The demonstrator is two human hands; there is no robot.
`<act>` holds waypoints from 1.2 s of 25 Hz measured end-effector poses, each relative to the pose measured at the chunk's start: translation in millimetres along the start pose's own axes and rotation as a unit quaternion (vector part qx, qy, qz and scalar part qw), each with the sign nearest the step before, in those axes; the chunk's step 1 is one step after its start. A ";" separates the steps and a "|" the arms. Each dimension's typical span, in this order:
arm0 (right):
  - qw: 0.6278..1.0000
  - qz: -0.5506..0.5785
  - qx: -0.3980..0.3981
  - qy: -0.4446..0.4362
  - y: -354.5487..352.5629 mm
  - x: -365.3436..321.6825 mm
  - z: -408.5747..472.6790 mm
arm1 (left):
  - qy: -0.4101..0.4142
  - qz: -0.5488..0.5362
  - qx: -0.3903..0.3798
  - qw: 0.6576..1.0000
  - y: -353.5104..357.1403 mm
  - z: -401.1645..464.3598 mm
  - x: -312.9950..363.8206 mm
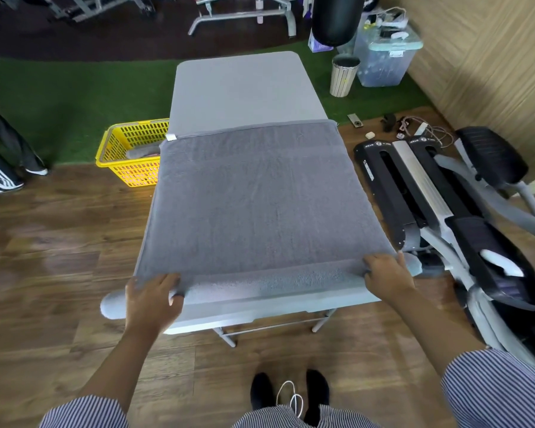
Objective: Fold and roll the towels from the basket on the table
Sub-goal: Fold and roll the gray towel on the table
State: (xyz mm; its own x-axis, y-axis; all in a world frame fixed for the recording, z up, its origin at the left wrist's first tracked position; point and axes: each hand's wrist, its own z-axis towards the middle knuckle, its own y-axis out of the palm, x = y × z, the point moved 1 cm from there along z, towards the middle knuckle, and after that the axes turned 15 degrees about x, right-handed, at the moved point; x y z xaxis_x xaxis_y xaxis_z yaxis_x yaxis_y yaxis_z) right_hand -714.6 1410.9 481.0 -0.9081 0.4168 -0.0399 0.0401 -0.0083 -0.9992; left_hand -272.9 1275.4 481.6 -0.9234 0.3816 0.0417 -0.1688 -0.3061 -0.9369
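Observation:
A large grey towel [260, 196] lies flat on the near half of the grey folding table [244, 88]. Its near edge is turned into a thick roll [272, 282] that runs across the table's front and sticks out past both sides. My left hand [153, 299] grips the roll near its left end, fingers curled over it. My right hand [386, 274] grips the roll near its right end. A yellow basket [118, 149] stands on the floor left of the table, with a grey towel [141, 152] inside it.
An exercise machine [430, 196] lies close to the table's right side. A person's legs [0, 149] stand at the far left. A bin [344, 75] and a plastic storage box [383, 57] sit at the back right. My feet [291, 393] are on the wooden floor.

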 end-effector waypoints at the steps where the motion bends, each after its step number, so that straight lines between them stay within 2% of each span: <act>1: 1.000 0.003 0.023 -0.001 2.2 0.0 1.9 | -0.009 -0.006 0.000 1.000 1.3 2.0 1.3; 3: 0.999 0.032 0.035 0.004 6.9 -2.9 1.0 | -0.030 -0.020 -0.023 0.999 7.1 1.8 6.4; 7: 0.998 0.053 -0.032 -0.002 11.7 -4.1 -6.6 | -0.079 -0.036 -0.100 0.991 12.8 -3.3 17.7; 11: 0.999 0.045 -0.009 0.007 12.5 -5.2 -3.2 | -0.082 -0.031 -0.077 0.993 12.2 -0.4 21.9; 16: 0.999 -0.010 -0.038 0.017 -0.2 -3.8 6.9 | -0.013 0.006 -0.031 0.999 6.0 8.0 15.3; 18: 0.999 -0.027 -0.016 0.016 -4.1 -3.8 12.6 | -0.023 0.002 -0.020 1.000 5.4 13.1 13.8; 20: 1.000 -0.005 0.016 0.015 -0.6 -6.5 14.0 | -0.060 -0.006 -0.050 0.997 8.1 13.4 18.4; 24: 0.997 0.059 -0.038 0.012 8.3 -9.9 4.9 | -0.075 -0.023 -0.126 0.989 17.7 3.7 26.6; 30: 0.999 0.027 -0.018 0.011 11.5 -12.1 8.2 | -0.080 -0.008 -0.126 0.989 20.0 6.9 31.7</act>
State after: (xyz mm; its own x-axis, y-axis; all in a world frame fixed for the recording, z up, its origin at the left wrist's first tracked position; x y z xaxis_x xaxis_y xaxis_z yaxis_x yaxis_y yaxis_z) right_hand -706.5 1398.4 469.9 -0.8950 0.4364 -0.0923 0.1037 0.0025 -0.9946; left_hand -308.0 1275.4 466.6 -0.9673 0.2359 0.0927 -0.1111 -0.0656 -0.9916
